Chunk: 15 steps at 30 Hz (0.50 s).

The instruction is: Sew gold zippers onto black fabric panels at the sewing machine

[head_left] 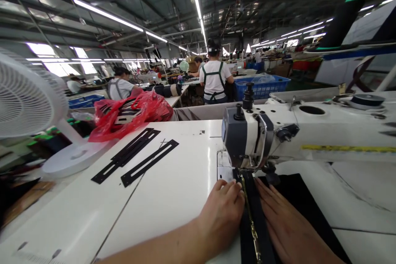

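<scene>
A zipper with gold-coloured teeth runs lengthwise along black fabric under the head of a white sewing machine. My left hand has its fingers bent and pressed together on the left edge of the zipper, close to the presser foot. Lying flat with fingers stretched out, my right hand rests on the black fabric right of the teeth. The needle area is partly hidden by the machine head and my fingertips. The zipper's near end runs out of the bottom of the view.
Several black slotted strips lie on the white table to the left. Behind them sits a red plastic bag with black pieces inside. A white fan stands at far left. Co-workers sit and stand beyond, near a blue crate.
</scene>
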### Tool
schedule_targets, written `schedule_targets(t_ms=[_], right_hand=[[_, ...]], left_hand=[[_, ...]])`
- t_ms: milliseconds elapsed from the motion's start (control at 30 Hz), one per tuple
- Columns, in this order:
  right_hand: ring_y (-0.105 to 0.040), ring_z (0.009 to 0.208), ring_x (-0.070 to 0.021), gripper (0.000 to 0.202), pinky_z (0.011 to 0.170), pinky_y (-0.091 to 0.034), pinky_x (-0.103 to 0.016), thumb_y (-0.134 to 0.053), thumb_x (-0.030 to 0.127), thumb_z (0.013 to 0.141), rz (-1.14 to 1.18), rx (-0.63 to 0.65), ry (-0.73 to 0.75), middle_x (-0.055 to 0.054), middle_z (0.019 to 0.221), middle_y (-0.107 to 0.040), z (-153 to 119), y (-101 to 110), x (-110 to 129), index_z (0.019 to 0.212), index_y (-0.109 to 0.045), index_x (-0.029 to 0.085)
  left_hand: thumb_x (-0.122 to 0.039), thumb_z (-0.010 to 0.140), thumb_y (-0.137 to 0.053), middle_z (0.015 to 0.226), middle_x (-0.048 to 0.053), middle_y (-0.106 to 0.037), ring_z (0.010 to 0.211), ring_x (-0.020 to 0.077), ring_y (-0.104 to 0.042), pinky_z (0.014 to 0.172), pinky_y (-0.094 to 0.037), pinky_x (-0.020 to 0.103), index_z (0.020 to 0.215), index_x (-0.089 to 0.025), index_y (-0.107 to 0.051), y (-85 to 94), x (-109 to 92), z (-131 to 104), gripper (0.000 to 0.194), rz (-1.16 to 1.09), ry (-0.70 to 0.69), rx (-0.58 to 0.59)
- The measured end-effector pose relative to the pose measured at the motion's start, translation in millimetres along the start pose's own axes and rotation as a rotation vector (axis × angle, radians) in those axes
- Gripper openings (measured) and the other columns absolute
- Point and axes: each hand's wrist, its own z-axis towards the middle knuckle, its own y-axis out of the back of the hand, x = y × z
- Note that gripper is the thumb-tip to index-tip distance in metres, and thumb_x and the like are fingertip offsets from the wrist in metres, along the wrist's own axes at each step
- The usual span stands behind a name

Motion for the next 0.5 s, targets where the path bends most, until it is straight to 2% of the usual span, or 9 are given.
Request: schedule_targets(t_ms=[133, 300, 500], right_hand=[[-0.043, 0.123, -0.0230, 0.061, 0.096, -0.045, -0.041, -0.040, 0.012, 0.082, 0.021, 0.011, -0.011, -0.018, 0.134, -0.044, 2.3, 1.7, -5.8, 0.141, -0.025, 0.006], [-0.048, 0.119, -0.0225, 0.065, 0.093, -0.048, -0.038, -0.040, 0.011, 0.079, 0.001, 0.003, 0.038, -0.018, 0.130, -0.048, 2.3, 6.3, -4.9, 0.141, -0.023, 0.003], [-0.052, 0.114, -0.0237, 0.067, 0.088, -0.051, -0.037, -0.039, 0.010, 0.079, -0.046, 0.003, 0.048, -0.018, 0.126, -0.052, 4.6, 10.9, -1.7, 0.142, -0.017, 0.000]], left_hand=[[-0.009, 0.091, -0.040, 0.096, 0.011, -0.061, 0.093, 0.0207, -0.058, 0.080, -0.049, 0.037, 0.098, -0.008, -0.057, -5.7, 3.8, 3.7, 0.019, -0.013, -0.018, -0.042], [-0.011, 0.095, -0.032, 0.102, 0.013, -0.062, 0.097, 0.0218, -0.058, 0.077, -0.049, 0.036, 0.096, -0.005, -0.059, -15.5, 2.7, -0.8, 0.028, 0.017, -0.047, -0.226], [-0.010, 0.094, -0.032, 0.103, 0.014, -0.062, 0.098, 0.0230, -0.059, 0.079, -0.049, 0.038, 0.097, -0.005, -0.060, -17.8, 2.6, -3.2, 0.028, 0.044, -0.056, -0.222]])
